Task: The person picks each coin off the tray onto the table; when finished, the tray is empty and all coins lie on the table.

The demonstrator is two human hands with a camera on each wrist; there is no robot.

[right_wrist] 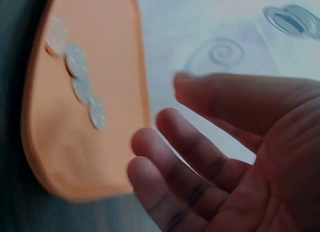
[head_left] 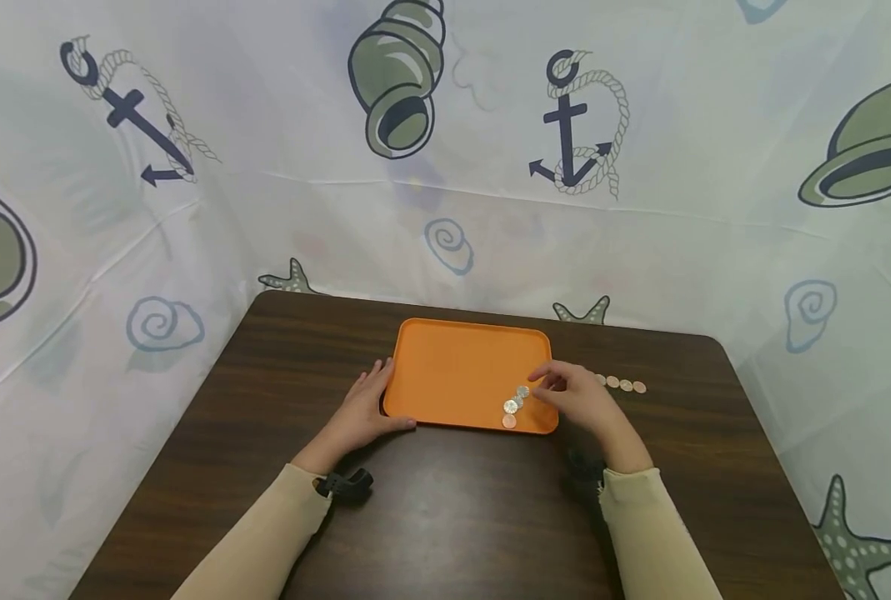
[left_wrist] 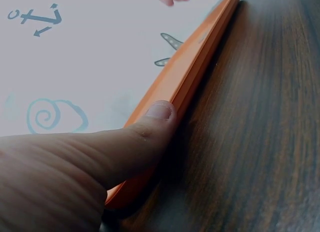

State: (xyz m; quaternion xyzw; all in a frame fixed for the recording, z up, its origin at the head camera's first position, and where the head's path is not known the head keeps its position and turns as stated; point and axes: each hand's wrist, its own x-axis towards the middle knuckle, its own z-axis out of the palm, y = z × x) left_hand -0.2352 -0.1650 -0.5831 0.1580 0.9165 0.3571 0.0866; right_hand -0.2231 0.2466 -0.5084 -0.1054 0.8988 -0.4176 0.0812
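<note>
My left hand (head_left: 362, 408) is at the near left corner of an orange tray (head_left: 460, 367). Its fingers lie along the tray's left side, and the thumb (left_wrist: 155, 114) rests on the near rim. Over the tray's right edge hovers my right hand (head_left: 576, 396). Its thumb and fingers are apart and loosely bent, with nothing visible between them in the right wrist view. Just left of those fingers, several coins lie in a slanting line on the tray: a copper coin (head_left: 509, 422) nearest me, then silver coins (right_wrist: 76, 60) that touch or overlap.
To the right of the tray, a row of several coins (head_left: 626, 385), copper and silver, lies on the dark wooden table (head_left: 475, 517), its left end close behind the right hand. A white printed cloth (head_left: 302, 125) hangs around the table's back and sides.
</note>
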